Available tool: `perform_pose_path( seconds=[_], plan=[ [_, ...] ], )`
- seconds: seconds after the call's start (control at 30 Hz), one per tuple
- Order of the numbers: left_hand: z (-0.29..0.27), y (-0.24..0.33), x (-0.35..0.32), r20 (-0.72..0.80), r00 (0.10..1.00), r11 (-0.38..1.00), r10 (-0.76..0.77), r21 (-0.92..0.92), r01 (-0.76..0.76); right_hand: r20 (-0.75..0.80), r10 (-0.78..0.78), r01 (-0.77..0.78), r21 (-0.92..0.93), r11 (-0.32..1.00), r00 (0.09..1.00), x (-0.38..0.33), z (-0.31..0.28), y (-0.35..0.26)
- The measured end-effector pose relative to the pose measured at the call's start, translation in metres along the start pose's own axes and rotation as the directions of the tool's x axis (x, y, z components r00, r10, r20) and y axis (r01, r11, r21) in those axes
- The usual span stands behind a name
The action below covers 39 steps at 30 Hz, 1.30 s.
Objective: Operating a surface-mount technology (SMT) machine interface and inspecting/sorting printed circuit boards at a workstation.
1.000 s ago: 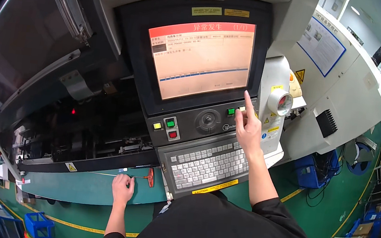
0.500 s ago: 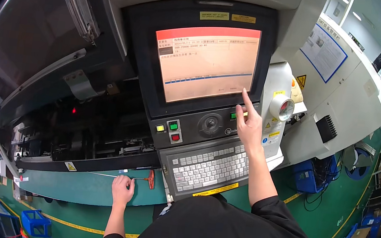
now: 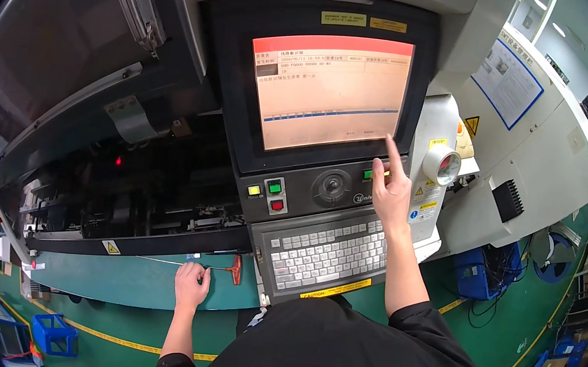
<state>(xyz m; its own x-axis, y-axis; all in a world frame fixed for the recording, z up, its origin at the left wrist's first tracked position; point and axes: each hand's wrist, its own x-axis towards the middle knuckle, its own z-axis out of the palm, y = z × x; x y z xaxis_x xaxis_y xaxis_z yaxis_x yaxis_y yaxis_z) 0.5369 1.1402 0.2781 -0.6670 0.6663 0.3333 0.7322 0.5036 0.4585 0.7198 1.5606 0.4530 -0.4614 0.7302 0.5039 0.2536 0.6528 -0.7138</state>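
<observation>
My right hand (image 3: 392, 194) is raised in front of the machine's monitor (image 3: 334, 93). Its index finger points up at the lower right corner of the lit screen; whether the tip touches the glass I cannot tell. The thumb stands apart, the other fingers are bent, and the hand holds nothing. On the green table my left hand (image 3: 190, 287) rests with loosely bent fingers and the thumb apart. Its fingertips lie by the thin shaft of a T-handled tool with a red handle (image 3: 236, 270); contact is unclear.
Below the monitor are a button panel with a round pad (image 3: 332, 184) and a keyboard (image 3: 325, 257). The dark open machine bay (image 3: 138, 194) lies left, under a raised cover. A round knob-like housing (image 3: 441, 165) juts out right. Blue bins (image 3: 485, 273) stand on the floor.
The whole view has shifted slightly. My right index finger stays by the screen's lower right corner, and my left hand keeps its place by the tool. The screen looks the same.
</observation>
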Motion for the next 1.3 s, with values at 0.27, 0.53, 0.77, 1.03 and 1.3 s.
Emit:
perform_pose_path(
  seconds=[0.27, 0.53, 0.77, 1.03, 1.3],
  plan=[
    [0.002, -0.002, -0.001, 0.0, 1.0, 1.0, 0.002, 0.004, -0.002, -0.112, -0.028, 0.042, 0.126, 0.991, 0.993, 0.0, 0.0, -0.011],
    [0.0, -0.001, -0.001, -0.003, 1.0, 1.0, 0.002, 0.0, -0.002, -0.06, -0.288, 0.292, 0.06, 0.955, 0.956, -0.04, 0.031, -0.02],
    [0.0, 0.0, 0.0, -0.002, 1.0, 1.0, 0.016, -0.016, -0.016, -0.026, -0.325, 0.325, -0.026, 0.945, 0.945, -0.051, 0.048, -0.012],
    [0.001, 0.001, 0.0, 0.012, 1.0, 1.0, 0.012, -0.003, -0.012, -0.084, -0.29, 0.293, 0.026, 0.956, 0.953, -0.049, 0.052, -0.002],
    [0.001, -0.001, 0.0, 0.021, 1.0, 1.0, 0.017, 0.018, -0.017, -0.086, -0.293, 0.295, 0.009, 0.955, 0.952, -0.048, 0.05, -0.001]
  ],
)
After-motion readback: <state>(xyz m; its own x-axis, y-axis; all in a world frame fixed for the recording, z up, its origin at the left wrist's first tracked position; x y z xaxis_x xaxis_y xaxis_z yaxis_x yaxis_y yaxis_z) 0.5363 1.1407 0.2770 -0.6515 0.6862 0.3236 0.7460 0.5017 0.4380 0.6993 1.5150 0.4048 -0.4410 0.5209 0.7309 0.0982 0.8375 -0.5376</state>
